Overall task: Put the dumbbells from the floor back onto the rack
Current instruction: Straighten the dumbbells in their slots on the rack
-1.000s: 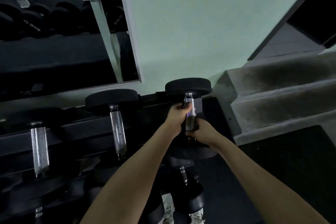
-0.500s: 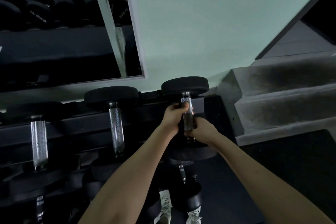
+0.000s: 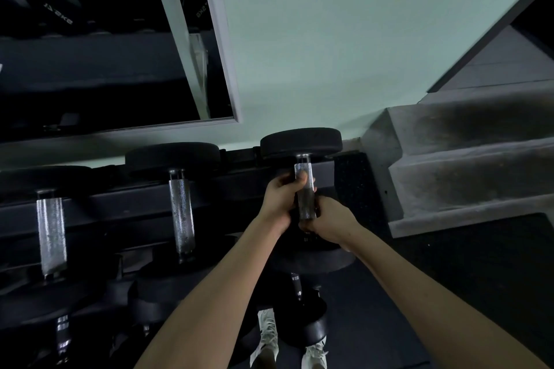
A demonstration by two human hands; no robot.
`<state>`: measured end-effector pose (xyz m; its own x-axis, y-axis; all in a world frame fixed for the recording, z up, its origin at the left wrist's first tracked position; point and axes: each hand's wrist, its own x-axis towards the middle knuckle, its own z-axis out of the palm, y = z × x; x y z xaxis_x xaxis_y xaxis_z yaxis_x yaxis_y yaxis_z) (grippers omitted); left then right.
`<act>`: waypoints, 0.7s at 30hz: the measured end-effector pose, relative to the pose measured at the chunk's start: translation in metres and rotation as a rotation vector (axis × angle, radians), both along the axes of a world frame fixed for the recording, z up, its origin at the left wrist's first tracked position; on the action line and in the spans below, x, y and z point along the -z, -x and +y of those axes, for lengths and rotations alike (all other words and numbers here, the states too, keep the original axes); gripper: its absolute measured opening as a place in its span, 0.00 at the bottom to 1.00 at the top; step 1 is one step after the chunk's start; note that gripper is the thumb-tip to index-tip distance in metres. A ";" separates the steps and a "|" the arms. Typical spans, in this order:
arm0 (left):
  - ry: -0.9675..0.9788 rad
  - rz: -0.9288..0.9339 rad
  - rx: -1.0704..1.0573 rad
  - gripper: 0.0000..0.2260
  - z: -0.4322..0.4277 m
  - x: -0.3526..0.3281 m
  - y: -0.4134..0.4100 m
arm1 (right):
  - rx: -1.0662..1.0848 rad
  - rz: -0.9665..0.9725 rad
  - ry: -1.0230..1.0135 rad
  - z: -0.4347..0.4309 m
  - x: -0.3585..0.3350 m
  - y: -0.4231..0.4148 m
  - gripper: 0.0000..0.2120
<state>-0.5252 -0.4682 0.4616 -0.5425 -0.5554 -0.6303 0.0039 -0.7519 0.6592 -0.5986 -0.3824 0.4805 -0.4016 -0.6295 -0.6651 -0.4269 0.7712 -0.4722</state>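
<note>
Both hands (image 3: 302,207) grip dumbbell (image 3: 305,189) on rack (image 3: 227,189); two dumbbells (image 3: 180,198) alongside.

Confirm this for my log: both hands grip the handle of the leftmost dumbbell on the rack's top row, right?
No. The head view shows the left hand and right hand gripping the handle of the rightmost dumbbell on the rack's top row, not the leftmost.

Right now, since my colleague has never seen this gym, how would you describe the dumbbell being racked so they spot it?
Below the mirror runs a dark rack. Along its top row, take the rightmost dumbbell, nearest the steps. Only this one has a left-hand grip and a right-hand grip round its handle.
</note>
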 end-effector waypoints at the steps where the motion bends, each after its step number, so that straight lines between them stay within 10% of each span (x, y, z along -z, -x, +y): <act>1: -0.004 0.005 -0.001 0.04 -0.001 0.000 0.000 | -0.011 0.009 0.001 0.000 0.000 0.000 0.15; 21: 0.058 -0.089 0.072 0.09 0.001 -0.003 -0.004 | -0.028 -0.012 0.041 0.005 -0.004 0.002 0.16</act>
